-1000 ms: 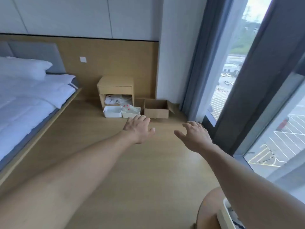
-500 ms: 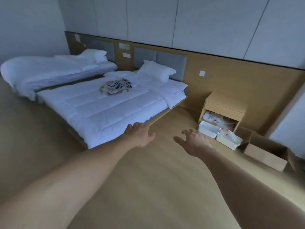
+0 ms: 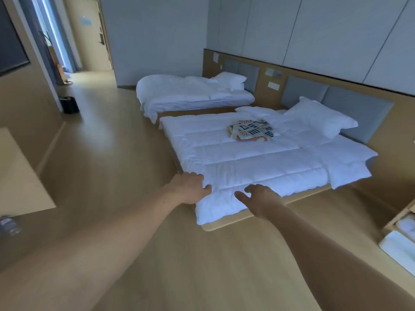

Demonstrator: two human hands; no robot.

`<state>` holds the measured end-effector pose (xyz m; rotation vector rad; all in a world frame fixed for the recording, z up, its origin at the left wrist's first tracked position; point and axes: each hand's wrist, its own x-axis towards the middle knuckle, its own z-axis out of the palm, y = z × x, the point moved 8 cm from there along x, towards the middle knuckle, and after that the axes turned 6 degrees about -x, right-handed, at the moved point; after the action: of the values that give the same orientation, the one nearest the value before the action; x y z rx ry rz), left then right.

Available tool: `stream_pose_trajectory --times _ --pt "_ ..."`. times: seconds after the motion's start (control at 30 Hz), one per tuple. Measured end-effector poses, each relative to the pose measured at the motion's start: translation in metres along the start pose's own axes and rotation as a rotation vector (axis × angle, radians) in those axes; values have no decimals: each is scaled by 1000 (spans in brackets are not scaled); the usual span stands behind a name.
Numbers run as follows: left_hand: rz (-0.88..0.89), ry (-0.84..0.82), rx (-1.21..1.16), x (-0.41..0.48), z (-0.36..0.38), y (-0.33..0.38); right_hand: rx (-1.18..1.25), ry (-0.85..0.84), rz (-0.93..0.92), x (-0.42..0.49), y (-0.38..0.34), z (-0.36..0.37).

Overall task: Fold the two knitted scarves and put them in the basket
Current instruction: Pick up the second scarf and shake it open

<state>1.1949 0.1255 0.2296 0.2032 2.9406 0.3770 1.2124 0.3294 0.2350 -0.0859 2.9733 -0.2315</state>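
Swinging left, the view now brings the near bed [image 3: 247,167] straight ahead of the left hand [image 3: 190,187] and right hand [image 3: 260,198]. Both hands reach forward, fingers spread, holding nothing. A patterned knitted heap [image 3: 252,129], probably both scarves, lies on the bed well beyond them, slightly right, nearer the right hand, its longer side crosswise.

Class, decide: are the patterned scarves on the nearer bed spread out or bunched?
Bunched: the patterned scarves form one compact heap; whether folded, cannot tell.
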Motion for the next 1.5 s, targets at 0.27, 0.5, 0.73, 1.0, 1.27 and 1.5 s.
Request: stream_pose_trajectory --times 0.27,0.5,0.73,1.0,1.27,1.5 --pt "-201 38 18 82 -63 -96 -1 -16 -225 151 -91 -23" --pt "-307 30 -42 144 -82 -198 -17 -48 -312 257 -180 -18" --pt "-302 61 -52 224 -131 -316 -11 -21 -331 367 -295 -25" --pt "-288 5 -29 328 -190 -421 14 -26 -264 480 -375 -43" --pt "-216 -52 -41 467 -211 -453 -20 -3 -217 623 -388 -45" --pt "-214 -60 -27 596 -252 -485 -4 7 -210 758 -401 -69"
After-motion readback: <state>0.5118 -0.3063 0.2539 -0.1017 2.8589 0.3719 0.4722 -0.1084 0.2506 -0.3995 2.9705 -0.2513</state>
